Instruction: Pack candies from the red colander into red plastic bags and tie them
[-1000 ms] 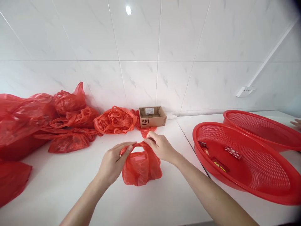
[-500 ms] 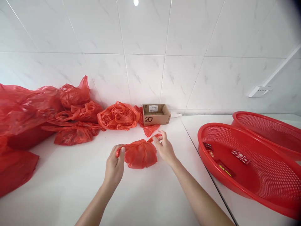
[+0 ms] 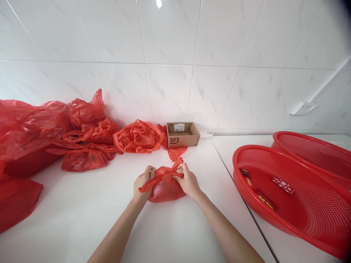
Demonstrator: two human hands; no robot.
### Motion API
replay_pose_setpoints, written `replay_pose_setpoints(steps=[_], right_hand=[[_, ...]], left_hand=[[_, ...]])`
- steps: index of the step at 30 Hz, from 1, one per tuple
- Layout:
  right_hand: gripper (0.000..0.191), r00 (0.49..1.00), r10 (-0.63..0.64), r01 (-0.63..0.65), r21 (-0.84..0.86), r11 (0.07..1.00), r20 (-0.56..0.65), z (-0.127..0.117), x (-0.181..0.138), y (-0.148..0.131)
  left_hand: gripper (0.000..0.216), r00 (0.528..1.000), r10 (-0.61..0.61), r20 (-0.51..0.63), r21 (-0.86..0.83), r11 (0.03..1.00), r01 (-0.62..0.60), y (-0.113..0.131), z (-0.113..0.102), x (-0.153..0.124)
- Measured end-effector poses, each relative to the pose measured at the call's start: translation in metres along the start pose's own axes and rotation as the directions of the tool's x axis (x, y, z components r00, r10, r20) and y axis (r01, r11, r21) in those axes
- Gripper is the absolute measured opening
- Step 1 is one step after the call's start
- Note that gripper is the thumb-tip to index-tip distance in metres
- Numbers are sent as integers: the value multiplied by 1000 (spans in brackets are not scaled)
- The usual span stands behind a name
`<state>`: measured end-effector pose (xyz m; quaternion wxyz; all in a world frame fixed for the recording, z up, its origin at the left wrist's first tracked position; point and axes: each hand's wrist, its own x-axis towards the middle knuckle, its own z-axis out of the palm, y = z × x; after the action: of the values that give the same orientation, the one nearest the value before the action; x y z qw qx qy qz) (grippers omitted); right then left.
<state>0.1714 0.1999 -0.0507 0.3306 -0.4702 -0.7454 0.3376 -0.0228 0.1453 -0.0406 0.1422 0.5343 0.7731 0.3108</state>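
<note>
A rounded, filled red plastic bag (image 3: 167, 190) rests on the white table in front of me. At its left side my left hand (image 3: 143, 184) is closed on a twisted handle end of the bag, which pokes out below the fingers. My right hand (image 3: 188, 179) pinches the other handle at the upper right, with a loose tip standing up beside the thumb and index finger. The handles cross over the top of the bag. What is inside cannot be made out through the plastic.
Behind the bag stand an open cardboard box (image 3: 183, 141) and a crumpled heap of red bags (image 3: 138, 137). More filled red bags (image 3: 82, 160) are piled at the left. At right, a red plastic basket (image 3: 274, 219) holds several small packets; another red basket (image 3: 315, 146) sits behind it.
My right hand has closed on the bag's right handle and moved down toward the bag. My left hand has shifted right, and the handles now cross over the bag's top.
</note>
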Motion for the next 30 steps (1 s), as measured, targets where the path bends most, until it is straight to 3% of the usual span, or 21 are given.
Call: replay_pose_setpoints(steps=[4,8,11,15,23,27,30], right_hand=[[34,991,53,-73,172,982,120,-9,3,4],[47,988,142,-146,77,986,60,-12,8,6],[50,985,168,-168,-11,986,50,-4,13,4],[36,993,111,-110,-17,994,50,11,16,-5],[35,984,98,-88,69,994,-151,20,12,-8],[36,975,88,-81,42,996,-204,20,12,-4],[37,975,67,-66,12,998,-210,22,12,-2]], left_hand=[[34,998,56,-5,7,998,-56,-4,2,-5],[41,982,186,8,23,982,-186,6,-9,-20],[57,947,275,167,11,960,-281,14,-18,-32],[66,878,326,351,-116,945,-304,16,-23,-39],[45,867,378,325,-262,917,-301,3,-19,-41],[61,856,397,332,-310,903,-299,-1,-17,-42],[72,878,373,301,-287,913,-289,-1,-11,-39]])
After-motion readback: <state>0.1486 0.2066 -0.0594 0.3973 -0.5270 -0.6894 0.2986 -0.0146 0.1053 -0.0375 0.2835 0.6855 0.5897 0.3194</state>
